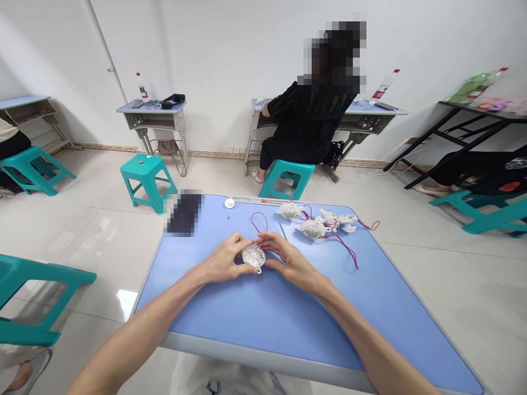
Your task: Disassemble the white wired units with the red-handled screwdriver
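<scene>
At the far left corner of the blue table (263,315), one dark thing (185,214) is covered by pixels, so I cannot tell what it is. To its right, by the far edge, is one white disc (229,203), and nearer, one tiny bit (229,218), too small to make out. Then the left hand (228,259) pinches one white case (253,257) between thumb and fingers, a little left of the table's middle. The case sits between both hands, its rim partly hidden by fingertips. One red loop (259,214) lies behind it. The right hand (288,262) curves around the case's right side; whether its thumb presses, I cannot tell. Beyond this hand is one thin rod (284,231). Toward the far right corner, at least three similar cases (312,229) with red wires (350,253) overlap, so the exact count is difficult.
</scene>
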Available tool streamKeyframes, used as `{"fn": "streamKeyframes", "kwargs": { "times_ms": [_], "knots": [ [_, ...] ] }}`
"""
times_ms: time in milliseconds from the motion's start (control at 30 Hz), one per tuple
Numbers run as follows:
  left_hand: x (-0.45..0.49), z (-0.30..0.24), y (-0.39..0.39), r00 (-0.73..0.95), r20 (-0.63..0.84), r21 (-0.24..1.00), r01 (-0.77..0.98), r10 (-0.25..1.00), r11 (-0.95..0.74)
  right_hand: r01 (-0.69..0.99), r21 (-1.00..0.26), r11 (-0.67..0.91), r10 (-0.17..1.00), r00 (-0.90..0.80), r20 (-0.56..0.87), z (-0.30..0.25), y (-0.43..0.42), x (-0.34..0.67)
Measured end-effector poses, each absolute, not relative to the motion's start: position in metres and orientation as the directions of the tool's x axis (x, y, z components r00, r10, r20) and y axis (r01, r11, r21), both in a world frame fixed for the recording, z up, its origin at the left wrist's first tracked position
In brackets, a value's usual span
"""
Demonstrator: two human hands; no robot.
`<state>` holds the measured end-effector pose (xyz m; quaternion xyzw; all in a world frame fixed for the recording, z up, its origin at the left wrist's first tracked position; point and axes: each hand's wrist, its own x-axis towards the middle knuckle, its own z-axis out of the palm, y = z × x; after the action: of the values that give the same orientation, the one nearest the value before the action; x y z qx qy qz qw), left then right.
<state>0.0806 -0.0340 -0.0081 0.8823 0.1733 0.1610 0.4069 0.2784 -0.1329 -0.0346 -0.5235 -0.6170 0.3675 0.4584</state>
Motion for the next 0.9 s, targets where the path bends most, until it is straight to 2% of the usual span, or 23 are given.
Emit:
{"fn": "streamKeyframes", "kwargs": {
  "times_ms": [200,367,467,533,600,700,800,900],
  "knots": [
    [0.080,-0.008,-0.032,0.903,0.202,0.768,0.094,0.379,-0.634,0.275,-0.942,0.191,0.981,-0.023,0.192,-0.035,-0.135,0.279],
    [0.083,-0.010,-0.036,0.889,0.239,0.764,0.076,0.391,-0.640,0.279,-0.941,0.191,0.981,-0.012,0.196,-0.030,-0.139,0.277],
    [0.085,-0.010,-0.039,0.878,0.241,0.769,0.087,0.414,-0.634,0.347,-0.916,0.204,0.976,0.002,0.218,-0.024,-0.142,0.282],
    [0.086,-0.010,-0.041,0.871,0.229,0.777,0.105,0.435,-0.620,0.451,-0.872,0.191,0.959,0.105,0.264,-0.020,-0.144,0.290],
    [0.086,-0.010,-0.042,0.865,0.218,0.783,0.122,0.452,-0.610,0.590,-0.802,0.096,0.911,0.273,0.310,-0.018,-0.146,0.299],
    [0.087,-0.010,-0.043,0.862,0.213,0.788,0.126,0.459,-0.602,0.745,-0.645,-0.173,0.842,0.451,0.296,-0.018,-0.150,0.310],
    [0.089,-0.010,-0.044,0.862,0.224,0.792,0.110,0.454,-0.600,0.793,-0.469,-0.389,0.835,0.519,0.185,-0.019,-0.155,0.310],
    [0.090,-0.010,-0.045,0.859,0.235,0.793,0.101,0.455,-0.600,0.818,-0.329,-0.472,0.843,0.528,0.104,-0.020,-0.159,0.304]
  ]
}}
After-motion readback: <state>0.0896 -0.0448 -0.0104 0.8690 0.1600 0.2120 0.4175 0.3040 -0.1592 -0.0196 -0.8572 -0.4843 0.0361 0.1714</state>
